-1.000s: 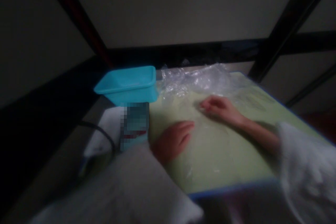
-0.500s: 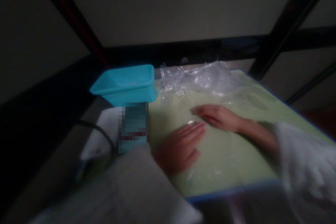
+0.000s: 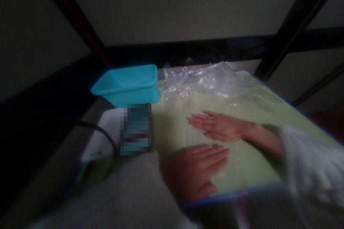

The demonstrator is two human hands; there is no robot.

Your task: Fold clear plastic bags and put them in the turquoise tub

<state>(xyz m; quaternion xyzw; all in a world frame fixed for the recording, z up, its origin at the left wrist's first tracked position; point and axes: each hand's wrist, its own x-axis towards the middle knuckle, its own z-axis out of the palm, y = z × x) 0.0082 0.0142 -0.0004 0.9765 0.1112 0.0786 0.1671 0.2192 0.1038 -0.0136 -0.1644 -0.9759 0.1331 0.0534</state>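
Observation:
My left hand (image 3: pixel 197 171) lies palm down near the front edge of a pale yellow-green table (image 3: pixel 172 125), fingers stretched out to the right. Farther back, my right hand (image 3: pixel 221 127) rests flat with its fingers pointing left. Neither hand holds anything. Between and under them is what looks like a flat clear plastic sheet (image 3: pixel 192 137), faint against the table; its full outline cannot be made out. Beyond my right hand sits a crumpled heap of clear plastic (image 3: pixel 212 80).
A turquoise plastic basin (image 3: pixel 131 91) stands at the back left. In front of it lies a pixelated dark flat item (image 3: pixel 136 128) beside a white object (image 3: pixel 103 136) with a dark cable (image 3: pixel 103 132). Blue edging borders the table, and a pale wall (image 3: pixel 188 7) rises behind.
My left hand has slid right and toward the table's front edge. My right hand has flattened, its fingers now spread out and reaching slightly farther left.

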